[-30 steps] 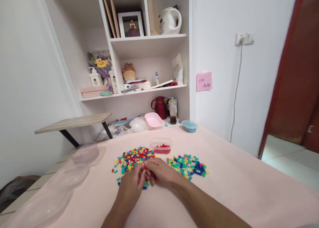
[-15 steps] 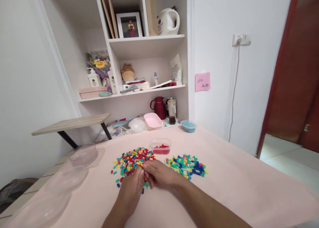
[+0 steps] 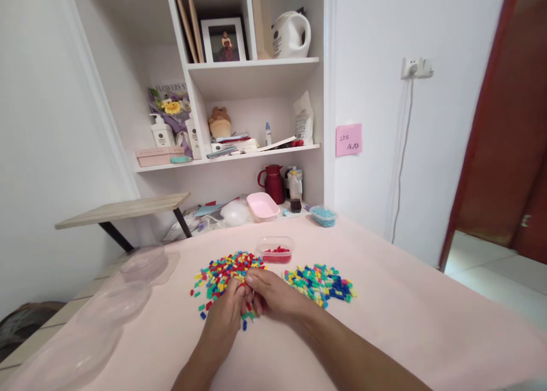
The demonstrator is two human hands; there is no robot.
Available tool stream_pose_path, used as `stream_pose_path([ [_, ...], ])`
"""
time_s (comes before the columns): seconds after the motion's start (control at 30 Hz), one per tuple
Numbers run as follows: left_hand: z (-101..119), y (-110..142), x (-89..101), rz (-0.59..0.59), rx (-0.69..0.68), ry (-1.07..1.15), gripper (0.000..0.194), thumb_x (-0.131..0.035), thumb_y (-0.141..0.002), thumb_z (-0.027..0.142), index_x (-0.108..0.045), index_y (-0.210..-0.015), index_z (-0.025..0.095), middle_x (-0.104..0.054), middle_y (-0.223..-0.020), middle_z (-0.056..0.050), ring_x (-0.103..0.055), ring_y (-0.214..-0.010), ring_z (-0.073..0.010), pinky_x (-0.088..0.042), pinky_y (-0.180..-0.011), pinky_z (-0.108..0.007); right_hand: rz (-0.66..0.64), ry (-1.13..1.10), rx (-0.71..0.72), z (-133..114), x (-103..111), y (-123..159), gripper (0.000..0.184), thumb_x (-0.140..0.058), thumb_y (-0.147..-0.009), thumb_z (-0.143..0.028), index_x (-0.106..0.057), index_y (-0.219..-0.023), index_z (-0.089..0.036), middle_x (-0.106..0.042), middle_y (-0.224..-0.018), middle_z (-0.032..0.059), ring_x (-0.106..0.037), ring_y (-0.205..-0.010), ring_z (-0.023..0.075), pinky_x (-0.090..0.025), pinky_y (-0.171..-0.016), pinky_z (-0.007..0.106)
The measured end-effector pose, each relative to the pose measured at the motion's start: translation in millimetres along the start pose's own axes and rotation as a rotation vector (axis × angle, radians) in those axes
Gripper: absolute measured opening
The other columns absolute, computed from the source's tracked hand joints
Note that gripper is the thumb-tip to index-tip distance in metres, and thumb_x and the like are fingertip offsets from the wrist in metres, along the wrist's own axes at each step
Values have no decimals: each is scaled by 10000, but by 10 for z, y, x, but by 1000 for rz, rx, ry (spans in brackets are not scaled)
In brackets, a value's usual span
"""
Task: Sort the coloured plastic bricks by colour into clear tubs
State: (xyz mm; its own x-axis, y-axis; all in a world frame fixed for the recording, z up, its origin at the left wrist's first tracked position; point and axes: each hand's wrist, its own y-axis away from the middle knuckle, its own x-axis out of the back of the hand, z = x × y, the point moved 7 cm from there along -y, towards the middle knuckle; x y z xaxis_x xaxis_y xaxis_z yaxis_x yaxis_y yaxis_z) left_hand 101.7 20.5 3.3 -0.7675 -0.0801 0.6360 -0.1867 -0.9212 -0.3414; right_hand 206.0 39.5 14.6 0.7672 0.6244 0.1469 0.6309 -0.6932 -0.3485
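Observation:
My left hand (image 3: 228,308) and my right hand (image 3: 273,293) meet at the near edge of a mixed pile of small coloured toy bricks (image 3: 237,263). Fingers of both are bent and pinched together. A small red brick (image 3: 242,285) shows at the left fingertips, with the right thumb and fingers close against it; the right fingertips are partly hidden. Just beyond the hands stands a clear plastic box (image 3: 292,248) with red bricks (image 3: 277,251) inside. To the right lies a second pile (image 3: 316,282), mostly green, blue and yellow.
Clear plastic lids or trays (image 3: 113,305) line the table's left side. At the back are a box of light-blue pieces (image 3: 323,215), a pink tray (image 3: 262,207), a dark red jug (image 3: 273,184) and a bottle (image 3: 295,192). A wooden stand (image 3: 123,210) is at left.
My hands have drawn slightly apart at the fingertips, and the red brick shows more between them. The piles and boxes stay where they were; the view has shifted slightly.

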Motion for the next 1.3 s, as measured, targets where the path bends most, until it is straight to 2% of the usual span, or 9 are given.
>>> stream_pose_path([
  [0.2,-22,-3,25,22,36,-136,296,-259,-963,427,-454,-830,248,-486,-539,62,-523,-534,-159,-350,-582,-268,25,-6,-34,29,18,0,476,-372,-952,-615,-483,-773,-187,-632,-649,-5,-520,-433,84,-320,-423,196],
  [0.37,-39,-9,32,7,56,-256,267,-270,-965,358,-499,-900,237,-581,-636,27,-575,-606,-159,-350,-601,-256,112,6,-96,87,79,-8,420,-453,-932,-553,-502,-741,-183,-586,-594,-30,-523,-415,80,-306,-409,187],
  [0.63,-57,-28,162,51,140,-405,280,-300,-976,310,-563,-1044,240,-621,-649,25,-600,-614,-148,-348,-592,-228,219,-48,-137,168,165,-29,243,-626,-817,-402,-629,-809,-159,-596,-584,-36,-520,-415,86,-370,-417,191],
  [0.83,-11,-34,181,49,148,-443,292,-320,-976,274,-583,-1100,256,-649,-653,28,-626,-630,-141,-359,-599,-216,271,-52,-120,201,186,-41,228,-687,-737,-365,-661,-818,-154,-608,-563,-34,-493,-391,86,-369,-422,204],
  [0.93,-37,-29,172,58,149,-442,288,-336,-974,277,-590,-1107,256,-695,-735,13,-641,-649,-135,-373,-614,-215,421,7,-96,148,370,-49,246,-667,-739,-383,-665,-817,-150,-559,-490,-48,-462,-368,91,-345,-402,205],
  [1.03,-67,-28,171,81,153,-437,287,-349,-972,291,-589,-1126,267,-715,-788,12,-650,-662,-132,-386,-634,-216,696,91,-46,32,713,28,316,-613,-771,-420,-690,-900,-142,-503,-457,-65,-444,-363,101,-344,-397,215],
  [1.13,-79,-21,157,68,157,-426,306,-332,-977,311,-592,-1133,276,-700,-732,26,-649,-651,-134,-391,-633,-217,934,185,-31,-34,1020,171,396,-568,-805,-471,-714,-983,-149,-485,-465,-65,-446,-367,113,-357,-405,230],
  [1.2,-76,-15,161,65,160,-424,315,-324,-978,315,-595,-1136,281,-695,-719,30,-650,-652,-133,-392,-631,-215,1006,252,-70,-17,1139,241,423,-541,-824,-482,-722,-1023,-155,-487,-465,-62,-443,-365,119,-366,-413,239],
  [1.3,-61,-14,178,75,158,-434,314,-333,-974,315,-600,-1138,280,-702,-732,25,-653,-658,-133,-396,-632,-214,992,312,-136,44,1197,267,423,-520,-842,-446,-728,-1059,-149,-505,-457,-53,-448,-363,125,-384,-430,247],
])
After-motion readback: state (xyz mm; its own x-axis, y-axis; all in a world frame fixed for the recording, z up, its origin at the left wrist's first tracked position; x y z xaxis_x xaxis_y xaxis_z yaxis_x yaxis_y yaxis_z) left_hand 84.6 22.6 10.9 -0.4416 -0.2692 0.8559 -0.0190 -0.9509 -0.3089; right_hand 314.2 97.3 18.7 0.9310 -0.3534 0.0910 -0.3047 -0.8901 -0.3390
